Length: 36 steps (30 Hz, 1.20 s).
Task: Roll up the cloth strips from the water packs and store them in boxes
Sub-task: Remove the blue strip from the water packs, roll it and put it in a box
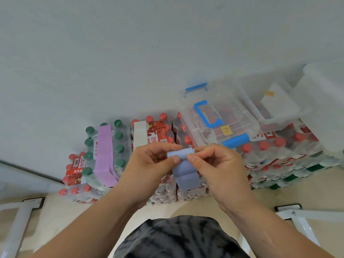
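Blue cloth strip, top rolled, tail creased, left hand and right hand fingers pinching roll

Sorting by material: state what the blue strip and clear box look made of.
The blue strip looks like matte cloth: it curls into a roll and creases softly. The clear box seems hard plastic: glossy, see-through, with moulded ribs.

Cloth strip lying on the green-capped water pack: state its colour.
The flat cloth strip is light purple; head view.
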Available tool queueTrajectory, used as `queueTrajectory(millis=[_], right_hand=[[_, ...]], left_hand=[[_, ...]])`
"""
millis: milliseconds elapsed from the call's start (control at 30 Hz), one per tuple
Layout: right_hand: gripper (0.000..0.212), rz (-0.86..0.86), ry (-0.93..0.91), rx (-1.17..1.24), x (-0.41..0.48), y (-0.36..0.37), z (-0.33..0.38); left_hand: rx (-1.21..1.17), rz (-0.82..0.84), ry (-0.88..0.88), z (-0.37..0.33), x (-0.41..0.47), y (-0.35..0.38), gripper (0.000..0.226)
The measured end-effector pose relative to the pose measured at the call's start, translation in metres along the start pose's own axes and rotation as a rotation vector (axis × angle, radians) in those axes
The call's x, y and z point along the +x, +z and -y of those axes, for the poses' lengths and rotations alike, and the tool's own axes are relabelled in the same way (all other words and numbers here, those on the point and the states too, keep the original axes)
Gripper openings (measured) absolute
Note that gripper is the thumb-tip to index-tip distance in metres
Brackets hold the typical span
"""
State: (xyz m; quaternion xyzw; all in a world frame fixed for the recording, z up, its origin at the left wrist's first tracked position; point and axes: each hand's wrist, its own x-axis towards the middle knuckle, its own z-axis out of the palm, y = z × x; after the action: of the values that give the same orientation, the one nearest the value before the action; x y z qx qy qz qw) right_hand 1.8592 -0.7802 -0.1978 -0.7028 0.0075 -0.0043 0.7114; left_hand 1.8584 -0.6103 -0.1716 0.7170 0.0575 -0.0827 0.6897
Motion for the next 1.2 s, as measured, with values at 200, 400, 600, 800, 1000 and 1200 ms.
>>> queueTrajectory(millis=[200, 400, 600, 800, 1000, 1200], right_hand=[[0.012, -0.050, 0.067, 0.050, 0.000, -0.006, 0.001], [0.007, -0.113, 0.058, 0.045, -0.002, -0.005, 0.003], [0.015, -0.126, -0.021, 0.055, -0.007, -0.007, 0.003], [0.018, -0.135, -0.030, 0.062, -0.010, -0.006, 0.001], [0.016, -0.155, 0.003, 0.071, -0.012, -0.003, 0.002], [0.008, -0.155, 0.004, 0.135, -0.009, -0.006, -0.002]], left_hand=[[0.073, -0.001, 0.072, -0.002, 0.002, 0.007, 0.032], [0.085, -0.006, 0.096, -0.008, 0.001, 0.013, 0.034], [0.005, 0.007, 0.046, -0.009, -0.001, 0.014, 0.019], [-0.022, 0.007, 0.042, -0.008, -0.004, 0.017, 0.019], [0.022, -0.036, 0.084, -0.009, -0.002, 0.022, 0.018], [-0.036, -0.027, 0.086, -0.005, -0.003, 0.023, 0.026]])
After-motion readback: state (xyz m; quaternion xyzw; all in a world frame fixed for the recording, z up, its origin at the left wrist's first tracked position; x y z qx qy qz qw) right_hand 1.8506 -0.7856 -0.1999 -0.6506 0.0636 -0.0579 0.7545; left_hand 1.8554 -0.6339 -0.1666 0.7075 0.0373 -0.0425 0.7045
